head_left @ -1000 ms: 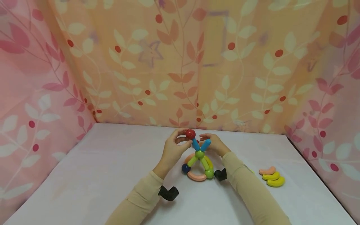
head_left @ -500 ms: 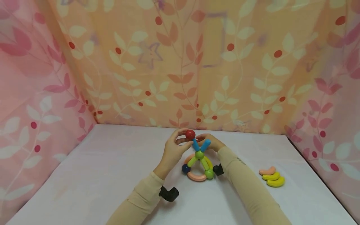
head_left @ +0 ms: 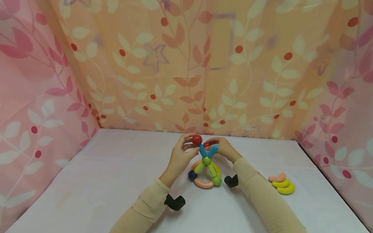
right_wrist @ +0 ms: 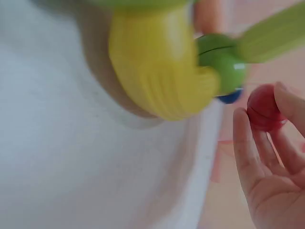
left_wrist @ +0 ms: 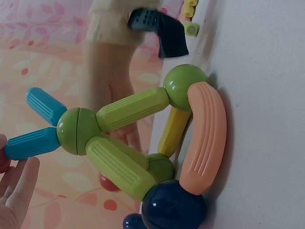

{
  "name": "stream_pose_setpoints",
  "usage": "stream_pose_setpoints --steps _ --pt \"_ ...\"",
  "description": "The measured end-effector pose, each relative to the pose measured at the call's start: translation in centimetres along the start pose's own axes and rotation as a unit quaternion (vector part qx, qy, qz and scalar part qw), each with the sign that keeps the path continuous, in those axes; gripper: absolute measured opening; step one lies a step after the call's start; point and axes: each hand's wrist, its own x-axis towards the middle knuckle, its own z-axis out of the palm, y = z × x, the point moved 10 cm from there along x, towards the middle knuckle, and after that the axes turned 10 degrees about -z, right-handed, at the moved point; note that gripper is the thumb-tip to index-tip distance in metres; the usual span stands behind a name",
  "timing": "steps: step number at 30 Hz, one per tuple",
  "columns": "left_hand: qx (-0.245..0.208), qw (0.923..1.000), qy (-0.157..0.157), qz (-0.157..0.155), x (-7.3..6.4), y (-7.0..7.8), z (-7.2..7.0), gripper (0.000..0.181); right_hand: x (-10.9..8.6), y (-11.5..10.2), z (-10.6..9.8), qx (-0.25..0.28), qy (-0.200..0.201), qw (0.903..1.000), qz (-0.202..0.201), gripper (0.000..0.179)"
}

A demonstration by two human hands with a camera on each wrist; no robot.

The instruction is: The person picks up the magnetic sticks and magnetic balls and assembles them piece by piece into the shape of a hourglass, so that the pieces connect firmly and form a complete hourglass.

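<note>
A toy figure of magnetic rods and balls stands mid-table. Its base joins curved peach and yellow rods through green and dark blue balls. Straight green rods rise to a green ball, from which two blue rods fork upward. My left hand grips a red ball at the top of the left blue rod. Behind the right blue rod, my right hand pinches a second red ball between thumb and fingers. The right blue rod's tip is bare.
To the right of the right sleeve lie a loose peach rod and two yellow curved rods on the white tabletop. A black device is on each wrist. Patterned cloth encloses the back and sides.
My right hand shifted left toward the fork, then back to the right, and its red ball now shows more. My left hand has stayed at its red ball.
</note>
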Motion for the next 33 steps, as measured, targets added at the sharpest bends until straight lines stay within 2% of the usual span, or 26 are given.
stream_pose_setpoints --steps 2,5,7,10,14,19,25,33 --pt "0.011 0.9999 0.001 0.002 -0.1 -0.1 0.2 0.055 -1.2 0.0 -1.1 0.055 0.032 0.9979 -0.008 0.051" --pt "0.023 0.9997 0.005 0.010 -0.1 0.0 0.3 0.057 -3.2 -0.6 -2.7 0.132 0.073 0.9882 -0.030 0.051" --pt "0.025 0.9996 0.007 0.013 -0.1 0.0 0.3 0.057 -4.5 -1.0 -3.4 0.167 0.093 0.9808 -0.039 0.050" --pt "0.026 0.9996 0.005 0.013 -0.1 0.0 0.3 0.059 -6.4 -1.7 -4.0 0.192 0.112 0.9739 -0.045 0.053" --pt "0.030 0.9995 0.006 0.011 -0.2 -0.1 0.4 0.060 -8.3 -3.1 -4.6 0.192 0.133 0.9707 -0.056 0.055" --pt "0.023 0.9997 0.005 0.009 -0.3 -0.1 0.5 0.058 -9.7 -4.7 -5.4 0.179 0.160 0.9680 -0.074 0.054" --pt "0.017 0.9998 0.001 -0.001 -0.2 -0.6 0.7 0.057 -10.1 -5.9 -4.9 0.160 0.158 0.9693 -0.100 0.052" --pt "0.020 0.9995 -0.004 0.022 -0.1 -0.3 0.9 0.057 -10.1 -7.1 -5.0 0.145 0.172 0.9661 -0.127 0.049"
